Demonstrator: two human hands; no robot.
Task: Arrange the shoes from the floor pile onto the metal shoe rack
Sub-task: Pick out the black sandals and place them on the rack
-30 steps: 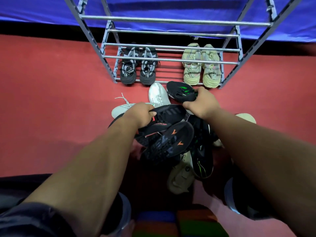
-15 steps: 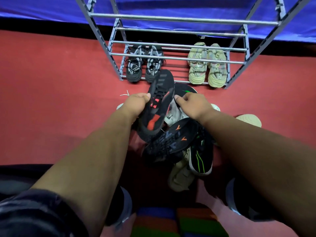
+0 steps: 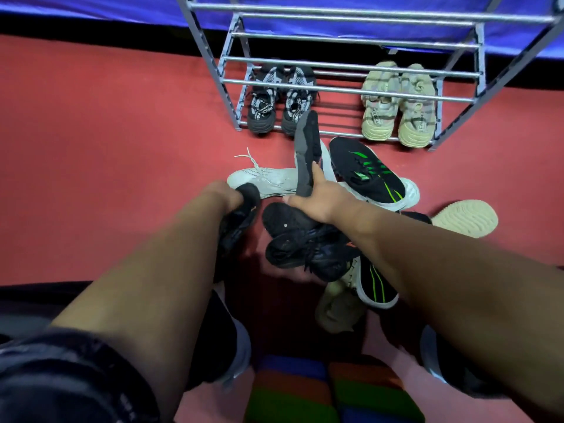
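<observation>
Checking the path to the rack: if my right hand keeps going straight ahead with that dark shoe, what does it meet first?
Probably the black-and-white pair on the rack's bottom shelf: the dark shoe in the right hand already points there, though depth is unclear.

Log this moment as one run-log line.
left hand: grips black shoe | right hand: holds dark shoe upright | shoe rack: two pairs on bottom shelf

On the metal shoe rack, the bottom shelf's middle lies open between the black patterned pair at its left end and the beige pair at its right end. The horizontal bars above cross the way in from the top. A black shoe held upright and the black-and-green sneaker stand before the front edge, while red floor left of the pile lies bare
</observation>
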